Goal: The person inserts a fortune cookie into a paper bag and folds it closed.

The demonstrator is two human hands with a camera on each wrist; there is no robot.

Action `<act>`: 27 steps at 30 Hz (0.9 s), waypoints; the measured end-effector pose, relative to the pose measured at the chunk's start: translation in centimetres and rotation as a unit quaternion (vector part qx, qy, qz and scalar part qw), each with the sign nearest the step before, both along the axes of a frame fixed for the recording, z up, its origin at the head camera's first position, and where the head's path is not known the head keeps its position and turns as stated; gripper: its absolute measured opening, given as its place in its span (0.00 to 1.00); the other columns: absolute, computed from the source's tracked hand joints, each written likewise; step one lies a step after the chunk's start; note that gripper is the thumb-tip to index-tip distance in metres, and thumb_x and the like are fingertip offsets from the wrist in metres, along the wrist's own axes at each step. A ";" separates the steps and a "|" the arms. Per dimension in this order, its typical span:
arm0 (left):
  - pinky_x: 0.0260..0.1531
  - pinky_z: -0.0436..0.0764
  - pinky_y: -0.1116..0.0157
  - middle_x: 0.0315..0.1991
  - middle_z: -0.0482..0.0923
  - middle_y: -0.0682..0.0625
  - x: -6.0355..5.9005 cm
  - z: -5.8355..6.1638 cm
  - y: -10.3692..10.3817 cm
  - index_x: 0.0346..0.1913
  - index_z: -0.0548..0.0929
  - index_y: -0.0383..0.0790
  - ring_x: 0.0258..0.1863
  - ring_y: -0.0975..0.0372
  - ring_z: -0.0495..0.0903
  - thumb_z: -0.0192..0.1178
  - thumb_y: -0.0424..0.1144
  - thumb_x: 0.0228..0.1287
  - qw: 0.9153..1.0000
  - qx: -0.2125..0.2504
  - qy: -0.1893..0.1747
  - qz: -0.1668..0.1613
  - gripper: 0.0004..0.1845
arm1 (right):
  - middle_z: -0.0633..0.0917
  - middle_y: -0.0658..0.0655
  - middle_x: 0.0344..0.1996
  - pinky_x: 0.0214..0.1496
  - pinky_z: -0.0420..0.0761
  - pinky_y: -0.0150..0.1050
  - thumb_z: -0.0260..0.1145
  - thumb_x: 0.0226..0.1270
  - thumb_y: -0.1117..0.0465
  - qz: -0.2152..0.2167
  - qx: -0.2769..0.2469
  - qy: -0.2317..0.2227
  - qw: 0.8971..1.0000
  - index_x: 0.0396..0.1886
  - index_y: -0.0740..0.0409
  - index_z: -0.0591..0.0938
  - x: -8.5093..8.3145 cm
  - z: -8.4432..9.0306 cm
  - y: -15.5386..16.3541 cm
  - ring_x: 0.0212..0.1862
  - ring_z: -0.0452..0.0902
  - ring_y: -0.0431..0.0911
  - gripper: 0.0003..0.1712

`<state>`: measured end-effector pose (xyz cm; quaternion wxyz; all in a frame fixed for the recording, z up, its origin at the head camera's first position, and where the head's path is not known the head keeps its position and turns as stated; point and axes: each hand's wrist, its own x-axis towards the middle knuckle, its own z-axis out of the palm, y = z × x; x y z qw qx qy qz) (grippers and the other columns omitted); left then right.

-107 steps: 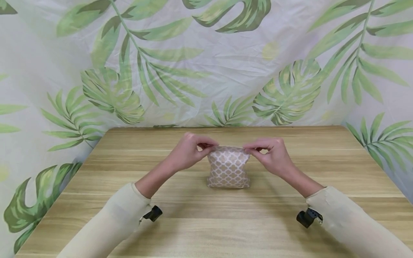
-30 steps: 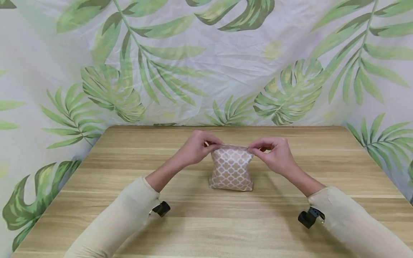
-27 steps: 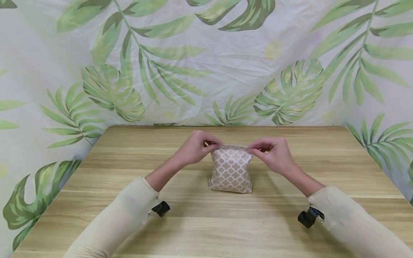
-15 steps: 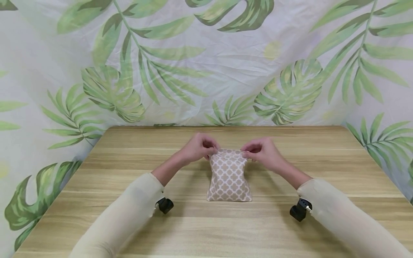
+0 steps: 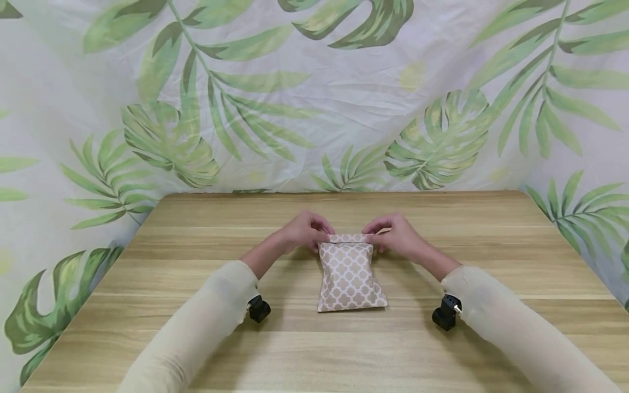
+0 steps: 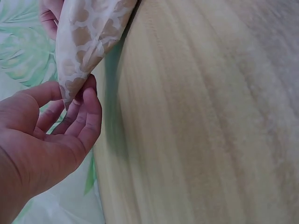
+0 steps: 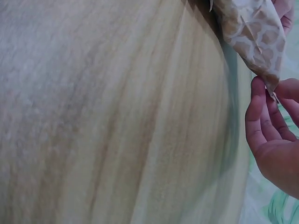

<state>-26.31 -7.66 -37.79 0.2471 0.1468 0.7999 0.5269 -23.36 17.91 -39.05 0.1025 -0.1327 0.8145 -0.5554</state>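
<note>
A small beige pouch (image 5: 350,274) with a white lattice print lies on the wooden table (image 5: 344,349), its far edge folded over. My left hand (image 5: 308,231) pinches the far left corner of the pouch (image 6: 88,42) between thumb and fingers (image 6: 86,109). At the far right corner my right hand (image 5: 391,234) pinches the pouch (image 7: 254,35) with its fingertips (image 7: 257,100). Both forearms wear cream sleeves and rest low over the table.
A leaf-print cloth (image 5: 314,93) hangs as a backdrop behind and beside the table. Black wrist cameras (image 5: 257,309) sit under both forearms. The table's far edge (image 5: 344,194) runs just beyond the hands.
The pouch stood upright, held by its top corners. Both hands have moved down and nearer, laying it flat on the table with its top edge folded.
</note>
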 end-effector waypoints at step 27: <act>0.36 0.82 0.56 0.43 0.80 0.43 0.5 -0.2 -0.8 0.50 0.80 0.31 0.33 0.55 0.81 0.58 0.36 0.66 1.000 -0.004 -0.003 0.012 0.14 | 0.84 0.62 0.42 0.32 0.81 0.41 0.64 0.65 0.62 -0.012 0.006 -0.032 0.999 0.51 0.68 0.81 0.1 0.0 0.4 0.34 0.80 0.51 0.18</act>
